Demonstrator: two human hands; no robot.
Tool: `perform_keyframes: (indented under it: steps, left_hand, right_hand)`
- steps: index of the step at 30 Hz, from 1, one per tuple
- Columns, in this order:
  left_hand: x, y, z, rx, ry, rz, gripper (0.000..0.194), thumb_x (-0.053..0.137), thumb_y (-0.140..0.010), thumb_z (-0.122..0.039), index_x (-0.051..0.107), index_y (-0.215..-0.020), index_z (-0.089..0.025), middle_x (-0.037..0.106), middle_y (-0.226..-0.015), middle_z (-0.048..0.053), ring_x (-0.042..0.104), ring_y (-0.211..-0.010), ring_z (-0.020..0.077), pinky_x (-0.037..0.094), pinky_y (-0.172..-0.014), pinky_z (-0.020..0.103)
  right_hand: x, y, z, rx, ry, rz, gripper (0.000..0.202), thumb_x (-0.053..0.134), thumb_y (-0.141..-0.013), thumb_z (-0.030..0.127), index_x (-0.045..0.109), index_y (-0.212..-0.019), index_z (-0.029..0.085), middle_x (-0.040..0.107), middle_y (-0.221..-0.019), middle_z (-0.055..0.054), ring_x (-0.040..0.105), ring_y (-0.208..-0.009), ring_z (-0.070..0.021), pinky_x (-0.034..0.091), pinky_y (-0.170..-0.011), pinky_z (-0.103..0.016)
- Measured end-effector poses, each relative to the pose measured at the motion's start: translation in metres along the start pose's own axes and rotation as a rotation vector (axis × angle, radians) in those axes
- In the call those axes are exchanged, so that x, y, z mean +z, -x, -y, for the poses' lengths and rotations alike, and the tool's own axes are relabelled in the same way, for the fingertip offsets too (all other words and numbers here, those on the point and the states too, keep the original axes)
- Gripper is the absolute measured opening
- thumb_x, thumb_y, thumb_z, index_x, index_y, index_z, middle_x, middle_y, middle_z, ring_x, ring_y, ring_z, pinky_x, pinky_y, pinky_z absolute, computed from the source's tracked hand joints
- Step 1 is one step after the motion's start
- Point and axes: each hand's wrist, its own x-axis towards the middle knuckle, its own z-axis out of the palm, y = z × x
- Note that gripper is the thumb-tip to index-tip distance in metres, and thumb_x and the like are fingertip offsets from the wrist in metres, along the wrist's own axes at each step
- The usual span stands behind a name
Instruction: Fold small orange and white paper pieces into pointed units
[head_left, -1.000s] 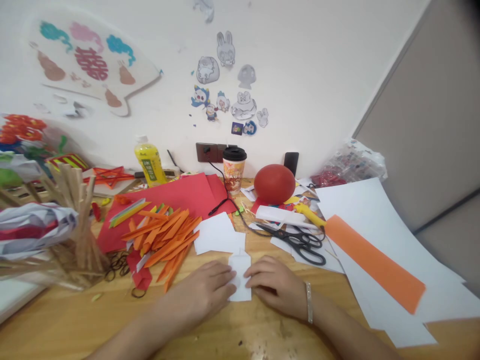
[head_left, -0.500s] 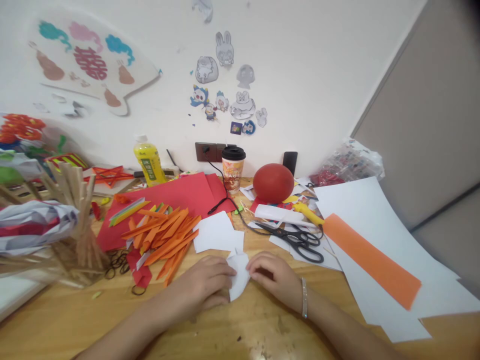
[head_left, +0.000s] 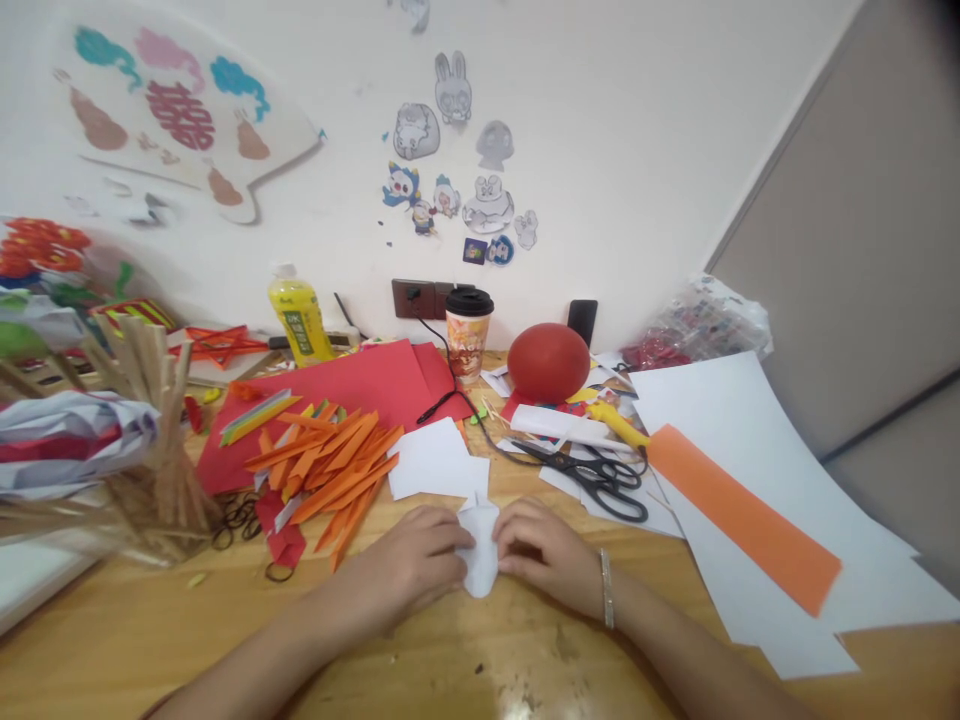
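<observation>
Between my two hands, near the middle of the wooden table, is a small folded piece of white paper with a pointed top and a rounded lower end. My left hand grips its left edge, fingers curled and the fingertips over the paper. On the opposite edge, my right hand pinches the paper with thumb and bent fingers; a sparkling bracelet circles that wrist. Just beyond lie white paper sheets, partly overlapping.
Folded orange paper strips pile at left on red paper. Black-handled scissors, a yellow glue gun and a red balloon lie to the right. A lidded cup and yellow bottle stand behind. Large white sheets cover the right side.
The folded white paper has turned slightly more upright. My right hand has closed in on its right edge, while my left hand keeps its hold. The camera view has shifted slightly.
</observation>
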Motion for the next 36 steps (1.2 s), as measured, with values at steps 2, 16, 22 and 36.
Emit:
perform_keyframes:
  steps: [2, 16, 22, 36]
  left_hand:
    - [0.002, -0.002, -0.002, -0.089, 0.065, -0.019, 0.014, 0.049, -0.088, -0.018, 0.062, -0.085, -0.021, 0.062, -0.098, 0.004, 0.051, -0.095, 0.018, 0.04, -0.086, 0.032]
    - [0.024, -0.017, -0.013, -0.486, 0.128, -0.155, 0.013, 0.053, -0.08, -0.015, 0.057, -0.068, -0.018, 0.058, -0.071, 0.001, 0.053, -0.075, 0.0175, 0.04, -0.068, 0.029]
    - [0.016, -0.014, -0.01, -0.361, 0.221, -0.099, 0.016, 0.051, -0.083, -0.018, 0.059, -0.07, -0.019, 0.06, -0.07, 0.0, 0.052, -0.076, 0.0156, 0.04, -0.07, 0.026]
    - [0.001, -0.013, -0.008, -0.268, 0.35, 0.062, 0.008, 0.064, -0.078, -0.019, 0.067, -0.074, -0.024, 0.063, -0.084, -0.003, 0.052, -0.091, 0.0149, 0.033, -0.087, 0.029]
  right_hand:
    - [0.002, -0.001, 0.002, 0.04, 0.063, -0.002, 0.009, 0.062, -0.079, 0.016, 0.057, -0.072, 0.019, 0.058, -0.088, -0.002, 0.052, -0.087, -0.0169, 0.042, -0.08, -0.032]
    - [0.01, -0.001, 0.002, 0.163, 0.207, -0.062, 0.011, 0.063, -0.075, 0.01, 0.056, -0.074, 0.018, 0.051, -0.087, -0.001, 0.045, -0.087, -0.0171, 0.037, -0.078, -0.031]
    - [-0.001, -0.002, 0.005, 0.1, 0.159, 0.073, 0.008, 0.067, -0.077, 0.02, 0.059, -0.073, 0.02, 0.052, -0.087, 0.0, 0.046, -0.09, -0.0167, 0.038, -0.08, -0.031]
    - [0.0, -0.001, 0.006, 0.111, 0.14, 0.089, 0.008, 0.068, -0.071, 0.015, 0.061, -0.069, 0.019, 0.053, -0.087, 0.001, 0.047, -0.087, -0.0157, 0.036, -0.083, -0.032]
